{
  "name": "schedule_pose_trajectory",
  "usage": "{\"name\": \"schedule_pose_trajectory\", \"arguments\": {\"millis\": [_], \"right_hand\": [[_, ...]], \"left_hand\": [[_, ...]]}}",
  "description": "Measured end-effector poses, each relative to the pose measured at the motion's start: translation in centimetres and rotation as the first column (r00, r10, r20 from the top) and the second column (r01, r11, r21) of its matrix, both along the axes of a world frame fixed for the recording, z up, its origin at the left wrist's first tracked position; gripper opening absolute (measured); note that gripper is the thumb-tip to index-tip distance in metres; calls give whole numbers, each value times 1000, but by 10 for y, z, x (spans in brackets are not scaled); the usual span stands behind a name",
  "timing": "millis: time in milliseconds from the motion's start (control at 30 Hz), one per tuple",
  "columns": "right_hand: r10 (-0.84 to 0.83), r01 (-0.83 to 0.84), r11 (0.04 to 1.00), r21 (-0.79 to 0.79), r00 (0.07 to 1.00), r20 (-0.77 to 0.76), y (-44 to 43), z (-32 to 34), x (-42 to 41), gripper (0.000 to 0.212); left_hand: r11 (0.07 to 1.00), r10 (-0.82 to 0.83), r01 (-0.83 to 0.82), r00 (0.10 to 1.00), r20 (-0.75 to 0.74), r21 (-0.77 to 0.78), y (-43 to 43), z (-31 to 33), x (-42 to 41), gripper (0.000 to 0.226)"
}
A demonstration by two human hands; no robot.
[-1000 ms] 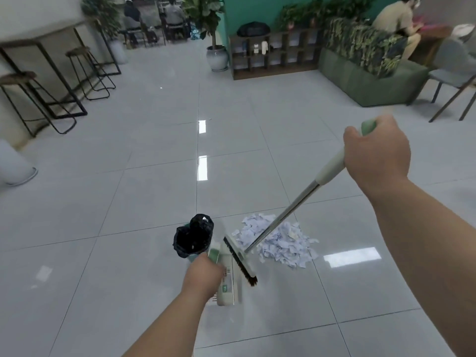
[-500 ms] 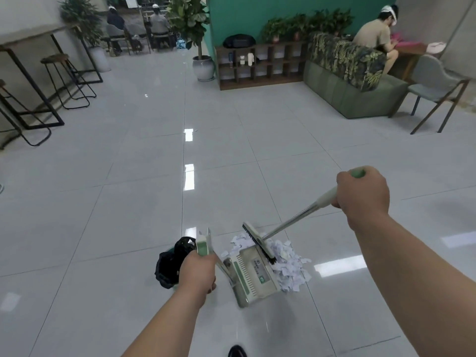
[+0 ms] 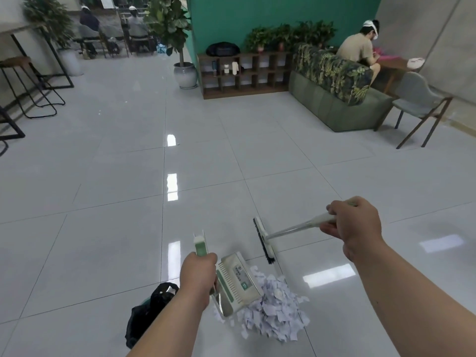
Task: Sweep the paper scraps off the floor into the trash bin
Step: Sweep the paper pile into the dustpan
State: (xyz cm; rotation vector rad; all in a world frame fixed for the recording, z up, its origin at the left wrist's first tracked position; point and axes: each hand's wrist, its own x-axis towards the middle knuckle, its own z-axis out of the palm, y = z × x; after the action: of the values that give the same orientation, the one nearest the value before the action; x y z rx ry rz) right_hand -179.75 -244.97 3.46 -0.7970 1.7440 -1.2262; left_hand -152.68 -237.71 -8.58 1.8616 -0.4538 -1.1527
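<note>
A heap of white paper scraps (image 3: 275,314) lies on the grey tiled floor near the bottom middle. My left hand (image 3: 197,274) grips the green and white handle of a dustpan (image 3: 238,286), whose pan rests at the left edge of the heap. My right hand (image 3: 354,224) holds the handle of a broom (image 3: 264,239); its black-bristled head is lifted just beyond the heap. A small trash bin (image 3: 148,314) lined with a black bag stands left of my left forearm, partly hidden by it.
A green sofa (image 3: 337,99) with a leaf-print back and a grey chair (image 3: 417,104) stand at the right. A low wooden shelf (image 3: 242,73) and a potted plant (image 3: 184,73) are behind. Bar stools (image 3: 31,86) line the left. People sit far off.
The broom head has lifted off the scraps and swung away beyond the heap. The dustpan has shifted against the heap's left edge. The camera has tilted down, bringing heap and bin closer.
</note>
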Motion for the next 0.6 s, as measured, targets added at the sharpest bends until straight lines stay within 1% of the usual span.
{"name": "schedule_pose_trajectory", "arguments": {"millis": [100,200,267,367,400,467,500,533,567,600], "right_hand": [[49,-49,999,-4,998,-31,-47,-11,-10,14],[109,-109,994,11,994,-16,-100,-31,-27,9],[162,-163,986,26,986,29,-142,-45,-42,6],[275,-282,957,70,957,90,-211,-61,-66,6],[318,-327,941,86,942,110,-235,-63,-74,7],[376,-395,911,114,913,158,-282,-59,-91,10],[404,-428,895,127,898,177,-306,-56,-99,17],[420,-448,884,135,886,195,-330,-53,-106,26],[428,-458,878,141,881,201,-353,-49,-111,30],[428,-460,877,142,880,208,-375,-47,-115,27]], "left_hand": [[999,38,-38,999,19,-1,-41,-2,-3,1],[997,81,-81,996,32,7,-84,-6,-14,3],[992,126,-126,991,34,10,-115,-9,-27,2],[979,202,-204,978,54,18,-166,-12,-54,15],[971,233,-235,970,62,28,-183,-12,-64,14],[953,294,-299,951,90,45,-216,-8,-88,6],[943,325,-330,940,102,46,-233,-5,-99,3],[936,345,-351,932,111,41,-250,-2,-108,4],[932,355,-361,927,117,38,-268,1,-116,6],[928,363,-370,924,125,38,-284,2,-123,6]]}}
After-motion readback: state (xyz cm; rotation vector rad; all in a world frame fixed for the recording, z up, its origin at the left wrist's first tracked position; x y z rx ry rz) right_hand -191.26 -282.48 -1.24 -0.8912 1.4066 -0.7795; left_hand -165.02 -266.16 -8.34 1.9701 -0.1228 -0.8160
